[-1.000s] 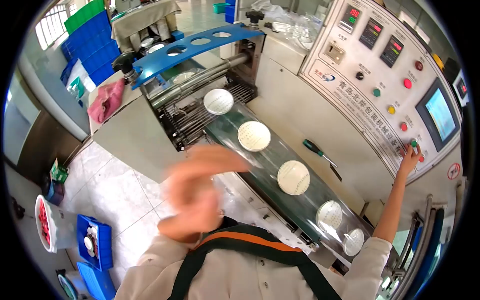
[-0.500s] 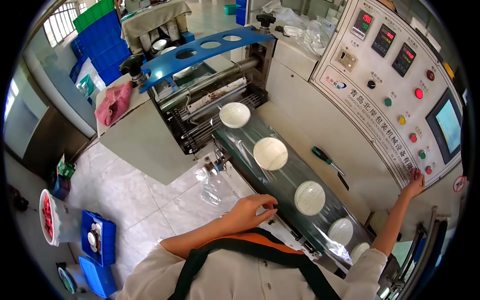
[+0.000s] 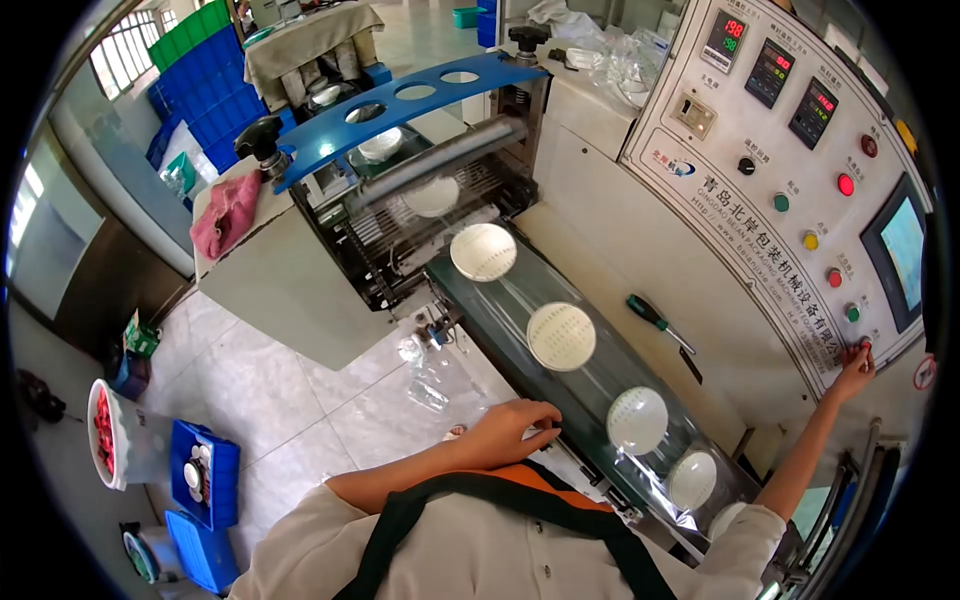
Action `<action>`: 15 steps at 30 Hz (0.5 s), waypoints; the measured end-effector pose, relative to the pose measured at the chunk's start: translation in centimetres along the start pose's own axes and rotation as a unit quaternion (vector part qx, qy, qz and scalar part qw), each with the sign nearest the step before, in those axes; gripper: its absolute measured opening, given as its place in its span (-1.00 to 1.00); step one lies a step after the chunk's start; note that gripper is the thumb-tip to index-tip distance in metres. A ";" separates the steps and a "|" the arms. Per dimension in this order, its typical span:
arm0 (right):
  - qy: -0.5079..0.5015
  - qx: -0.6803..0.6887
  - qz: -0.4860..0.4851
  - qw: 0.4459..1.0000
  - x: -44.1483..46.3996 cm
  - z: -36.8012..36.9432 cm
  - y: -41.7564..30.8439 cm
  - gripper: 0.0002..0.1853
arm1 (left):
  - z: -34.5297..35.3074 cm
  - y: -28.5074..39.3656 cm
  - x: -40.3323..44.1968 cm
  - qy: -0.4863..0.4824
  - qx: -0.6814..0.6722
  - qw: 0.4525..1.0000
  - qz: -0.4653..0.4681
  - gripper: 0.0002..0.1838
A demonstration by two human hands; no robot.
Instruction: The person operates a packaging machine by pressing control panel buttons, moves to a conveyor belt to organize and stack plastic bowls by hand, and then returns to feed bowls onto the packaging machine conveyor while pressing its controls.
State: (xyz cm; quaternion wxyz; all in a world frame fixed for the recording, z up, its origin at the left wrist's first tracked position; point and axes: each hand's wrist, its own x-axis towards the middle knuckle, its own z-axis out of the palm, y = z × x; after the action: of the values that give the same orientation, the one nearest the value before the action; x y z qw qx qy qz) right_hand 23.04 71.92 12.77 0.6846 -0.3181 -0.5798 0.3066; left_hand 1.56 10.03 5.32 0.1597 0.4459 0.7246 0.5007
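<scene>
My left hand (image 3: 515, 432) hovers by the near edge of the conveyor belt (image 3: 500, 340), fingers loosely bent, thumb apart, nothing visible in it. At the lower corner of the control panel (image 3: 690, 215), the fingertips of my right hand (image 3: 856, 368) are closed together at the lowest push button (image 3: 867, 343), mostly covering it. Several white bowls under clear film ride the belt: one bowl (image 3: 483, 252) near the machine, a second bowl (image 3: 561, 336) in the middle, another bowl (image 3: 637, 420) closer to me. Beneath the grey bar (image 3: 440, 160) sits a further bowl (image 3: 432, 196).
A blue plate with holes (image 3: 415, 92) spans the machine. The screwdriver (image 3: 660, 322) lies beyond the belt. A pink cloth (image 3: 226, 213) rests on the housing. On the floor stand a white bucket (image 3: 135, 440) and a blue crate (image 3: 225, 470). Metal tubes (image 3: 850, 490) rise at right.
The bowls have moved along the belt towards me, and another has appeared beneath the bar. My right hand has shifted onto the lowest button. My left hand has barely moved.
</scene>
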 end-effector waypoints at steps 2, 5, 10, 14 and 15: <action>-0.003 -0.016 -0.013 1.000 -0.2 0.1 -0.1 -0.63 | 0.5 -0.1 0.0 -0.009 0.002 1.000 0.000 -0.79; 0.012 -0.019 -0.030 0.999 -1.0 0.6 -0.1 -0.62 | 1.0 -0.5 -0.2 -0.010 -0.007 1.000 0.006 -0.80; 0.035 -0.022 -0.048 0.998 -1.4 0.7 0.4 -0.61 | 0.7 -0.6 -0.7 -0.023 0.003 1.000 -0.010 -0.80; 0.053 -0.021 -0.038 0.998 -2.1 1.6 -0.6 -0.61 | 1.0 -1.3 -1.2 -0.021 -0.009 1.000 -0.016 -0.80; 0.050 -0.026 -0.042 0.998 -1.9 1.5 -0.2 -0.61 | 1.0 -1.2 -1.2 -0.019 -0.005 1.000 -0.014 -0.80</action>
State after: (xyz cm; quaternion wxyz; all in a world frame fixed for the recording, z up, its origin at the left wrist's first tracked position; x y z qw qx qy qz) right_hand 21.35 70.40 11.98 0.7165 -0.3257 -0.5655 0.2464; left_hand 2.29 9.47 3.55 0.1825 0.4446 0.7249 0.4935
